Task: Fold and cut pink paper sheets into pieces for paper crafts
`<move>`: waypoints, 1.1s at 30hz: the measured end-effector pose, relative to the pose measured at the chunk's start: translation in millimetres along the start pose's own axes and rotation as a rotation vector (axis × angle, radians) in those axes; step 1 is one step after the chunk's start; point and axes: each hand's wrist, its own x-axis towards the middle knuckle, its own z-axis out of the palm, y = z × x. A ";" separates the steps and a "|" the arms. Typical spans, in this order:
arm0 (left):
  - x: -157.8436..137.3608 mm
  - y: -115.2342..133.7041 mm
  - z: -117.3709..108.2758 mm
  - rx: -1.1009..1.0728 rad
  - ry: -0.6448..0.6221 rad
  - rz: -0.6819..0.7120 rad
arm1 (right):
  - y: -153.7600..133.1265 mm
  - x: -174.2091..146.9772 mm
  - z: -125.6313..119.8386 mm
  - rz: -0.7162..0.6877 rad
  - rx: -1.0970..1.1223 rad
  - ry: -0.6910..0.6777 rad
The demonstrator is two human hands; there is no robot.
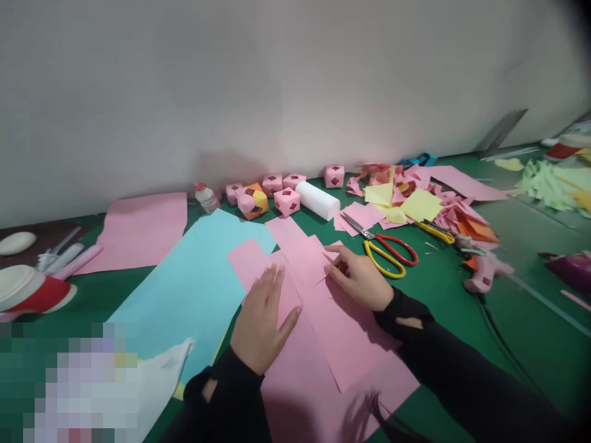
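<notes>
resting the left hand flat and unclenched on pink paper spread beneath and between both hands, while pinching a paper edge with the right hand.

The paper sheets look smooth and matt, the scissor blades metal.

Head-worn view, near the hands, looking forward and down over green table, toward pale wall

Cannot see the whole lower pink sheet, cut by the bottom edge, or red-and-white cup, by the left, nor behind the pixelated patch.
</notes>
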 end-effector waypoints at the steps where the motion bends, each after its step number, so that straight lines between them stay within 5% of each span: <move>1: -3.6 4.3 -1.4 -0.017 -0.001 -0.005 | -1.1 -1.4 -0.5 0.033 0.022 0.029; 6: -16.8 22.9 -11.4 -0.170 0.058 -0.046 | -16.4 0.7 -10.3 0.380 0.603 -0.021; 10: -17.4 24.8 -20.8 -0.389 0.250 -0.253 | -33.1 -9.0 -5.3 0.562 0.898 -0.146; 13: -13.9 19.4 -24.9 -0.570 0.323 -0.445 | -43.0 -27.7 13.3 0.447 0.801 -0.185; 16: -11.0 13.4 -25.3 -0.612 0.346 -0.484 | -49.2 -47.4 32.6 0.228 0.536 -0.144; 19: -10.5 9.6 -23.0 -0.498 0.349 -0.385 | -52.4 -59.2 40.9 0.055 0.309 -0.149; 22: -11.9 7.6 -19.0 -0.400 0.316 -0.292 | -51.2 -58.1 37.4 0.042 0.188 -0.191; 25: -12.9 6.9 -15.6 -0.340 0.260 -0.177 | -42.4 -45.2 29.2 0.041 0.057 -0.055; 28: -13.1 7.8 -14.3 -0.272 0.215 -0.043 | -28.6 -28.4 23.8 -0.115 -0.101 0.122; 33: -16.4 9.7 -13.6 -0.166 0.134 0.104 | -15.4 -13.7 27.0 -0.199 -0.200 0.141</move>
